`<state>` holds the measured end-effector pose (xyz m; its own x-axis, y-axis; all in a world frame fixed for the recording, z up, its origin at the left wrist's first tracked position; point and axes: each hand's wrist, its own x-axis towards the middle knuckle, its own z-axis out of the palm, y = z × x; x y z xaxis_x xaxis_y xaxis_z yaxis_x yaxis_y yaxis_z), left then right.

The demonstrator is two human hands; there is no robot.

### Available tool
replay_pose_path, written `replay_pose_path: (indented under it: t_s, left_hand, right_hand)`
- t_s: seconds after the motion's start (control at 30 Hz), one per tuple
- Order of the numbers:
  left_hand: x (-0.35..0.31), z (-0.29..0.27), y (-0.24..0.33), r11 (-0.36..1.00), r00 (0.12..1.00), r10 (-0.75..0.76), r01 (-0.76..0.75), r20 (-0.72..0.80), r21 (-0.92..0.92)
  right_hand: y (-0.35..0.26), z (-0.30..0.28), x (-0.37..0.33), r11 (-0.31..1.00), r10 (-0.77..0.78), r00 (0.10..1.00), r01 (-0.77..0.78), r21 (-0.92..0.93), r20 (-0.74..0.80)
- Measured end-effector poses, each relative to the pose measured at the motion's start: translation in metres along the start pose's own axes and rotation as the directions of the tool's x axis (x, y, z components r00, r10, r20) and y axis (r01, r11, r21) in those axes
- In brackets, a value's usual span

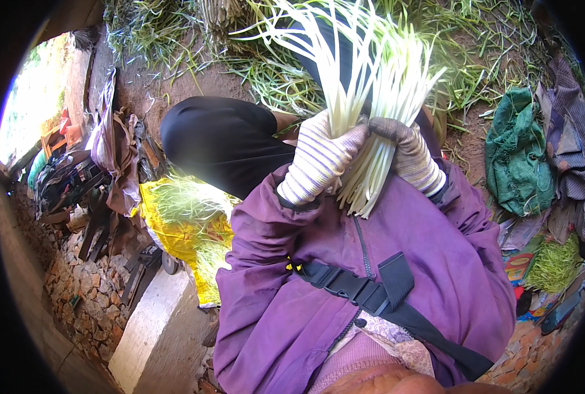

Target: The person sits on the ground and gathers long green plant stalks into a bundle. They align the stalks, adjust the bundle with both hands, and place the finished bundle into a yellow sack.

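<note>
Both of my hands wear striped, soiled gloves and meet in front of my chest. Long white stalks with pale green tips, which look like chives [397, 85], fan upward from them. My left hand [324, 154] is closed round the left part of the bunch. Beside it, almost touching, my right hand [407, 148] is closed on the right part, its darkened fingers across the stalks. The white lower ends [369, 180] hang below the hands, against my purple jacket [411, 236]. Some fingertips are hidden by the stalks and gloves.
Loose green leaves [489, 39] litter the earth floor ahead. A yellow sack [214, 226] with pale trimmings lies at left, near a concrete block [151, 328]. A green sack [519, 154] and cloths lie at right, above another heap of stalks [555, 264]. My dark-trousered knee [220, 138] is bent.
</note>
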<state>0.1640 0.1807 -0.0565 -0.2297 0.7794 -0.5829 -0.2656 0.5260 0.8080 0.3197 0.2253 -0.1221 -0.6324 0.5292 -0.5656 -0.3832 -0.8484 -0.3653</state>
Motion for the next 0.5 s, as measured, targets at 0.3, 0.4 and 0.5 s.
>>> replay_pose_path:
  t_s: [0.3, 0.4, 0.5]
  left_hand:
    - [0.000, -0.005, 0.000, 1.000, 0.999, -0.016, 0.016, 0.039, 0.006]
    - [0.001, -0.008, -0.001, 0.998, 0.996, -0.033, 0.037, 0.078, -0.053]
    - [0.005, -0.011, -0.004, 0.991, 0.993, -0.084, 0.092, 0.082, -0.099]
  right_hand:
    - [0.000, 0.002, 0.002, 0.997, -0.045, 0.999, 0.046, -0.061, 0.003]
    - [0.001, 0.002, 0.001, 0.999, -0.024, 1.000, 0.023, -0.036, -0.008]
    - [0.002, 0.000, 0.001, 1.000, 0.002, 1.000, -0.002, -0.002, -0.014]
